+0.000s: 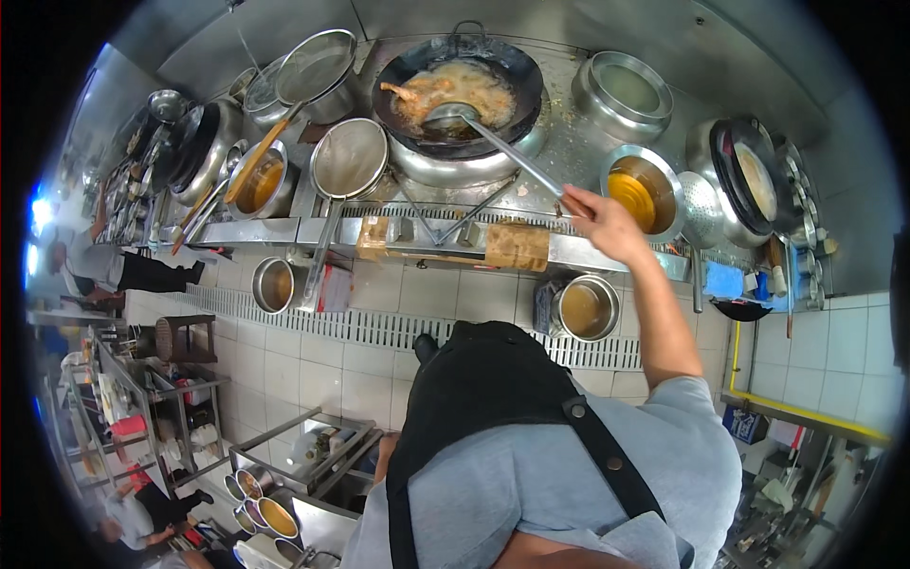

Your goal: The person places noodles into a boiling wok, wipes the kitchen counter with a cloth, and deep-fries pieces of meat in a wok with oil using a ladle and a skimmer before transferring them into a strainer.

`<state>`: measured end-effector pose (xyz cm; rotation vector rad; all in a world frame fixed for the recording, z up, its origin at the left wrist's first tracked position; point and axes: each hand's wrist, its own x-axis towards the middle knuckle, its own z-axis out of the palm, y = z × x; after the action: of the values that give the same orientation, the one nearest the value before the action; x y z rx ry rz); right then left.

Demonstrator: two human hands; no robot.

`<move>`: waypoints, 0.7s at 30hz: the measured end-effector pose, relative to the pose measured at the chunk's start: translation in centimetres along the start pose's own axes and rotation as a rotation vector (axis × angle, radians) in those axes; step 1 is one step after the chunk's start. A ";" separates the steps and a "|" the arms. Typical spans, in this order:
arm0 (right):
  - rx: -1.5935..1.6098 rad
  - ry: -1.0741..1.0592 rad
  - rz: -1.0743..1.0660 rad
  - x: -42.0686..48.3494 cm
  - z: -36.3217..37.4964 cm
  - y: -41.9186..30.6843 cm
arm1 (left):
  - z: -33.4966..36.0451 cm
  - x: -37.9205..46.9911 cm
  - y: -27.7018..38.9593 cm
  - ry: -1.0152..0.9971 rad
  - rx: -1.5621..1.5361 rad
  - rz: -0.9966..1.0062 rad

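Observation:
My right hand (610, 222) grips the wooden end of a long-handled metal ladle (513, 155). The ladle's bowl dips into a black wok (527, 67) of bubbling oil, at the near side. Browned food (399, 91) pokes out of the foam at the wok's left; its kind is not plain. Just right of my right hand stands a metal pot of amber liquid (631, 199). Only a strip of my left arm or hand (384, 455) shows beside the black apron, low down. Its fingers are hidden, so I cannot see whether it holds anything.
Left of the wok, a round fine-mesh strainer (350, 158) juts past the counter's edge. A wooden-handled tool (264, 153) lies across another pot (269, 203). A perforated skimmer (700, 210) hangs at right. Pots (274, 284) (589, 307) stand below the counter. Other people (135, 274) are at left.

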<state>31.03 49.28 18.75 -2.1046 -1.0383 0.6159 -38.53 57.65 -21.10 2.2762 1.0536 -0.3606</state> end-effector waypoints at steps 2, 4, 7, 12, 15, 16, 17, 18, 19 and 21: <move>-0.005 -0.021 0.026 2.2 3.3 -0.3 | 0.8 -0.9 -2.3 0.032 -0.061 -0.022; 0.126 0.049 0.007 3.0 6.0 -0.1 | -1.9 1.2 1.0 0.066 -0.235 -0.053; 0.088 0.103 -0.041 2.9 5.0 -1.4 | -5.5 3.5 5.1 0.223 -0.630 -0.333; -0.197 0.198 -0.212 9.4 3.0 -4.4 | -6.5 3.1 7.6 0.298 -0.822 -0.519; -0.399 0.272 -0.258 15.1 1.6 -3.7 | -8.5 2.3 9.4 0.059 -0.599 -0.558; -0.523 0.303 -0.248 16.1 1.1 -3.4 | -8.9 2.0 9.7 -0.085 -0.450 -0.550; -0.496 0.287 -0.265 17.3 1.1 -4.5 | -4.3 -0.4 4.8 -0.058 -0.272 -0.376; -0.566 0.239 -0.278 18.6 1.2 -4.9 | -0.2 -2.4 1.1 -0.011 -0.050 -0.204; -0.660 0.194 -0.297 19.3 1.9 -5.6 | 2.5 -3.6 0.1 0.072 0.148 -0.046; -0.687 0.188 -0.273 18.9 2.2 -5.8 | 4.8 -4.3 0.1 0.042 -0.147 -0.226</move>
<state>37.44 68.09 19.74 -2.4523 -1.5419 -0.1017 -41.22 52.01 -22.83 2.0489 1.3194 -0.3158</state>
